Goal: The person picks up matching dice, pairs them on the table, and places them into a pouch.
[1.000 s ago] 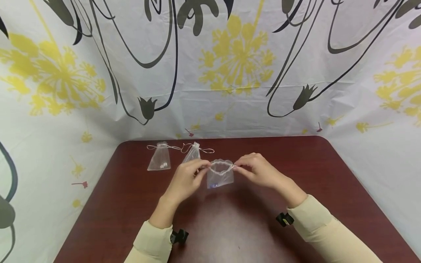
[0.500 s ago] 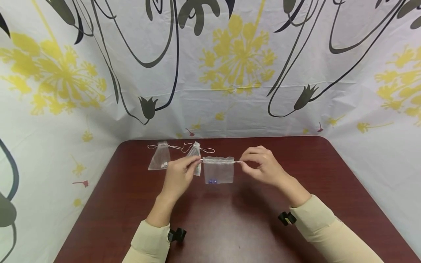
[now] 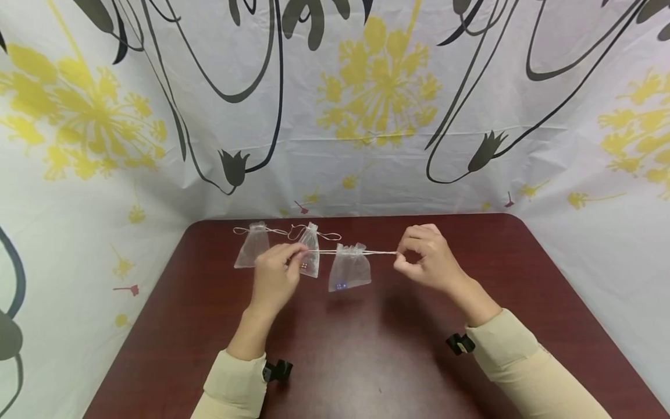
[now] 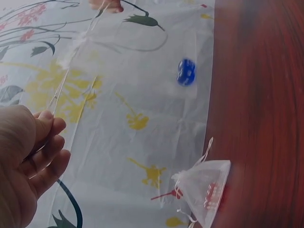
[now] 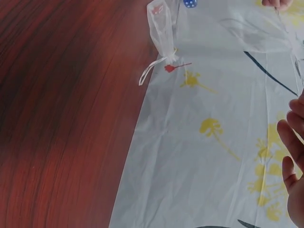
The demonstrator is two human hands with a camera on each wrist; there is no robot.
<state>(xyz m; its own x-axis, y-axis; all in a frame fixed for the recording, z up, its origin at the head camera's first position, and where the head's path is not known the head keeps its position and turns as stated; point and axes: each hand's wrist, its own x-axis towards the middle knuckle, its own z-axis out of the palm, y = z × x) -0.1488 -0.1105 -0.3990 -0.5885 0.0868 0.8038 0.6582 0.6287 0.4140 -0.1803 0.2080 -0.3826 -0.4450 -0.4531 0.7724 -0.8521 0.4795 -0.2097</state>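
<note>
A sheer white drawstring pouch point(image 3: 349, 270) hangs between my hands above the table, its mouth gathered and the blue dice point(image 3: 341, 286) low inside. My left hand point(image 3: 276, 279) pinches the white drawstring point(image 3: 327, 252) on the left side. On the other side my right hand point(image 3: 426, 259) pinches the opposite end, and the cord runs taut between them. The left wrist view shows thumb and fingertips of the left hand point(image 4: 35, 152) on the cord, with the blue dice point(image 4: 186, 72) beyond. Only part of the right hand point(image 5: 295, 142) appears at the right wrist view's edge.
Two more tied sheer pouches lie at the back left of the dark red table point(image 3: 335, 361): one pouch point(image 3: 253, 247) partly behind the left hand, another pouch point(image 3: 312, 262) with red-dotted dice just behind it. A patterned cloth point(image 3: 377, 192) hangs behind the table.
Both hands have moved apart, drawing the cord out on each side. The pouch's mouth has gone from wide and round to flat, then bunched.
</note>
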